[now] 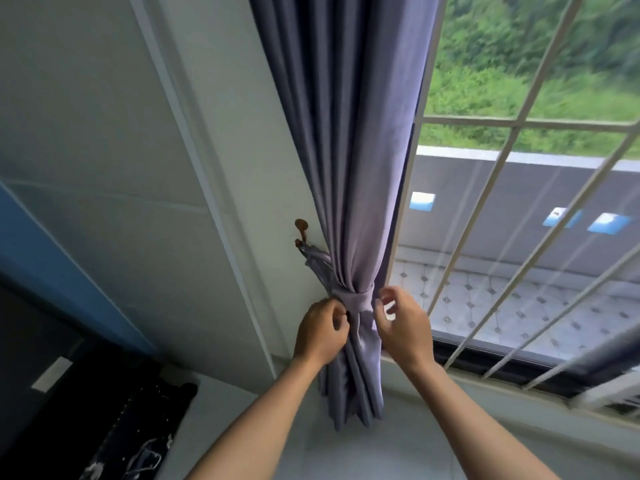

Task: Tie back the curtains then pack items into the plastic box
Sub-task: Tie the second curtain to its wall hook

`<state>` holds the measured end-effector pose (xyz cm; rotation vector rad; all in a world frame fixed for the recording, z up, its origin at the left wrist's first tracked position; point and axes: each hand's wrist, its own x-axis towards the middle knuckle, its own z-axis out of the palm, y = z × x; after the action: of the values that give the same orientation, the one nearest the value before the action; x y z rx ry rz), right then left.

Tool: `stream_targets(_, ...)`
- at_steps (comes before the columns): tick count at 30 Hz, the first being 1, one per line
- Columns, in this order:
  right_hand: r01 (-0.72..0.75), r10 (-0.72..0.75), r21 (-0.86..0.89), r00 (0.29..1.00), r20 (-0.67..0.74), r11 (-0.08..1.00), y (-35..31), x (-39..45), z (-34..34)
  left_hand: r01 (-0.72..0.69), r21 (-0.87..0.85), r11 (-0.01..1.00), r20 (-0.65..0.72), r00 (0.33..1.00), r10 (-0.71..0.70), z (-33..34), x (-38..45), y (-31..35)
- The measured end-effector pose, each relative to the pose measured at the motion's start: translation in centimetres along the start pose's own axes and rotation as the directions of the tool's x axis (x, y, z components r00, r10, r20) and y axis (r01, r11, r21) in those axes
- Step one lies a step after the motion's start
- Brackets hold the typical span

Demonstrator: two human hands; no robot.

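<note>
A purple-grey curtain [349,168] hangs gathered at the window's left edge. A tieback band [360,299] of the same cloth wraps its bunched middle and runs up left to a brown wall hook [300,230]. My left hand [320,332] sits at the band's left side, fingers curled and pinching the cloth there. To the right of the band, my right hand [403,323] has its fingers loosely bent, with the fingertips close to the band and a gap showing between them. No plastic box is in view.
A white window grille [502,161] covers the glass to the right. Below runs a pale sill [346,455]. Dark clothing [138,427] lies at the lower left. A white pipe [194,161] runs down the wall left of the curtain.
</note>
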<state>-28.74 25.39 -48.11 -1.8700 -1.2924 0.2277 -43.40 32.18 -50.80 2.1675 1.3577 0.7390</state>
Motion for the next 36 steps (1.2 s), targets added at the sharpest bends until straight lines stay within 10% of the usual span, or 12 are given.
stream_targets(5,0.272,-0.283,-0.093,0.948,-0.144,0.958,-7.9,1.5,-1.5,-0.217,-0.242,0.945,-0.261,0.953,0.152,-5.4,2.0,1.1)
stream_targets(14,0.075,-0.147,-0.273,0.957,-0.252,0.959,-9.4,1.8,-1.2,-0.324,-0.085,0.942,-0.099,0.944,0.315,-7.0,5.2,3.0)
stream_targets(21,-0.108,0.026,-0.223,0.94,-0.34,0.969,-7.7,0.8,-1.7,-0.314,-0.13,0.941,0.032,0.947,0.32,-5.0,5.6,5.7)
stream_targets(26,-0.202,0.174,-0.209,0.974,-0.147,0.957,-6.7,1.2,-1.4,-0.284,-0.234,0.93,0.061,0.95,0.305,-6.1,5.9,4.9)
stream_targets(36,-0.145,0.128,-0.312,0.989,-0.076,0.939,-7.5,2.0,1.3,-0.043,-0.426,0.904,0.014,0.998,0.055,-6.1,6.4,1.8)
